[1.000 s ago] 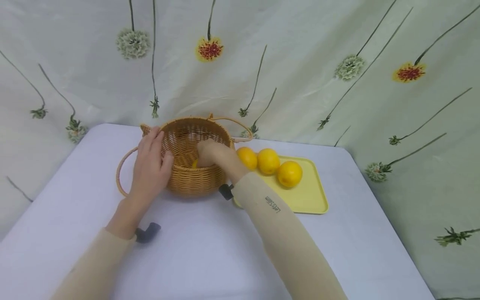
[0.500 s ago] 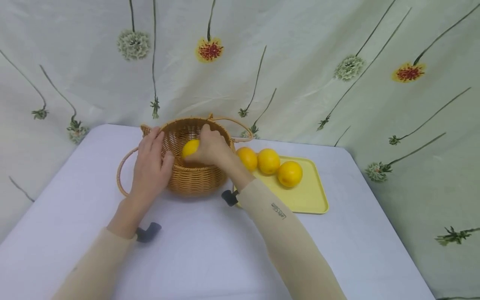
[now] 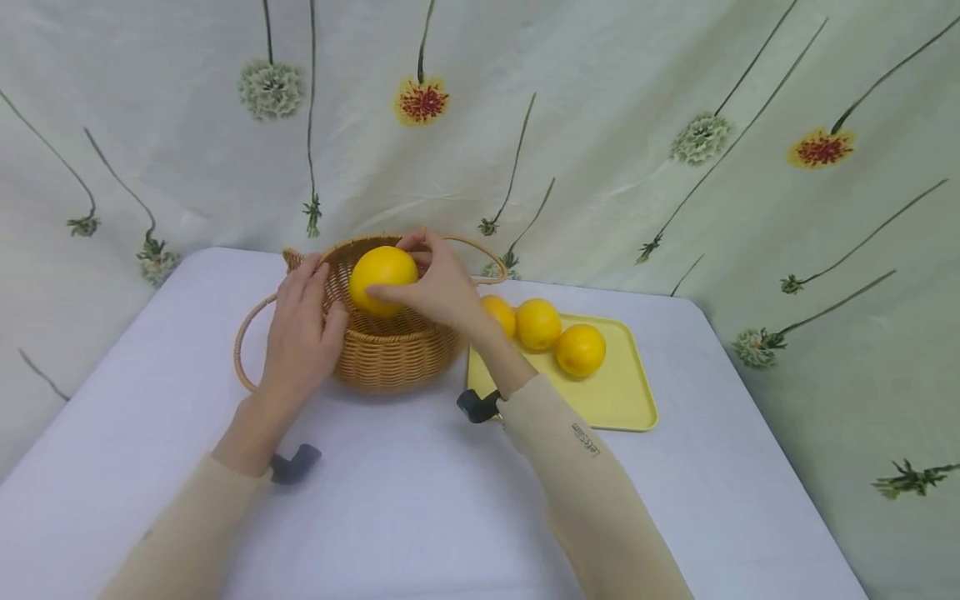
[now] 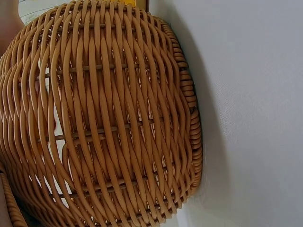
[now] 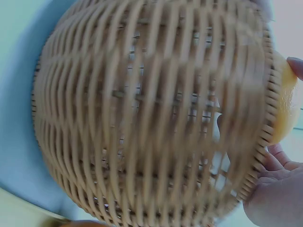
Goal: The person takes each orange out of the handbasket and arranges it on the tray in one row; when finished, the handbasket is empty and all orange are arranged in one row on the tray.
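Note:
An orange (image 3: 384, 271) is held by my right hand (image 3: 442, 287), thumb on the near side and fingers on the far side. It hangs above the opening of a brown wicker basket (image 3: 393, 362). In the right wrist view, the orange (image 5: 285, 101) shows past the basket rim with fingertips around it. My left hand (image 3: 300, 333) rests on the basket's left rim, its fingers fairly straight. The woven wall (image 4: 102, 113) fills most of the left wrist view. The basket's bottom is largely hidden in the head view.
To the right of the basket lies a yellow tray (image 3: 611, 400) with three oranges (image 3: 580, 350) on it. Thin handles (image 3: 243, 350) stick out at the basket's sides. A white cloth covers the table (image 3: 390, 500); a flower-printed curtain (image 3: 600, 133) hangs behind.
My right hand has lifted the orange from inside the basket up to above its rim. The left hand stays on the basket, and the tray's oranges have not moved.

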The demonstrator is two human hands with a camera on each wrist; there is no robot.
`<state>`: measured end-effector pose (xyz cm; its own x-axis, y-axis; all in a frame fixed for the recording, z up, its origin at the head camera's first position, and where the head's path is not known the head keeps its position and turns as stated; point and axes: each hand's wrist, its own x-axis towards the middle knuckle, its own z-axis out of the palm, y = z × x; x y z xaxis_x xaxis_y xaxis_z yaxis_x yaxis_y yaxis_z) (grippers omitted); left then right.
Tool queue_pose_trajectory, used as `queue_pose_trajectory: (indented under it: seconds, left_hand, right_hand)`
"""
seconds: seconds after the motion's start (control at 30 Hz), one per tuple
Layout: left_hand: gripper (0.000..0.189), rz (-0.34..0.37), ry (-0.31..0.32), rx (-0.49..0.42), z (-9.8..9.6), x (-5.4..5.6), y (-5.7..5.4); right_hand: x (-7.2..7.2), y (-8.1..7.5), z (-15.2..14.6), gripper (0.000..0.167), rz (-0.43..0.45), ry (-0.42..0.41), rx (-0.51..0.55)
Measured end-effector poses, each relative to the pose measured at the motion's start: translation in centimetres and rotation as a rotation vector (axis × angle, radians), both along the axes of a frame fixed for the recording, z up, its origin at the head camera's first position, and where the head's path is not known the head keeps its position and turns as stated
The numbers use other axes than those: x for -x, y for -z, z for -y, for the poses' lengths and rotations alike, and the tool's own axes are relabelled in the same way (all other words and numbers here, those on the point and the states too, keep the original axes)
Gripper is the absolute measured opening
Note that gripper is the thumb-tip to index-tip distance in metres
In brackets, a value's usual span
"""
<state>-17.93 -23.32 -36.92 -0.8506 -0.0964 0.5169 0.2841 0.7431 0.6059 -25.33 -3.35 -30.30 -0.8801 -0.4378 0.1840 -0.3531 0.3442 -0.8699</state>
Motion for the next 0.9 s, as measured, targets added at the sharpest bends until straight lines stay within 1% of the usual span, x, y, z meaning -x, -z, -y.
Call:
queue_pose_trajectory:
  seconds: [0.07, 0.17, 0.23, 0.3, 0.4, 0.53, 0.63, 0.9]
  left_hand:
    - [0.063, -0.004, 0.001, -0.003, -0.1, 0.0, 0.1]
    - [0.063, -0.015, 0.002, -0.01, -0.2, 0.1, 0.1]
    - [0.063, -0.023, 0.004, -0.017, -0.3, 0.2, 0.2]
    - [0.062, -0.026, 0.005, -0.022, -0.2, 0.2, 0.2]
    - [0.062, -0.022, 0.005, -0.026, -0.2, 0.2, 0.2]
    - [0.062, -0.02, 0.007, -0.029, -0.2, 0.1, 0.1]
    - [0.062, -0.024, 0.009, -0.031, -0.2, 0.1, 0.0]
    - [0.061, -0.023, 0.003, -0.025, -0.2, 0.1, 0.0]
  right_hand:
    - [-0.5, -0.3, -1.0, 0.063, 0.014, -0.007, 0.069]
    - [-1.2, -0.8, -2.7, 0.062, 0.007, -0.003, 0.151]
    - [-1.5, -0.9, -3.9, 0.062, -0.011, 0.002, 0.196]
    - [-1.8, -0.9, -5.2, 0.062, -0.035, 0.015, 0.22]
    - [-2.2, -0.8, -6.9, 0.061, -0.058, 0.046, 0.231]
    - [-2.4, -0.3, -8.7, 0.059, -0.056, 0.084, 0.255]
    - [-2.5, 0.0, -9.7, 0.059, -0.037, 0.102, 0.267]
    - [-2.5, 0.6, -13.0, 0.056, 0.027, 0.13, 0.223]
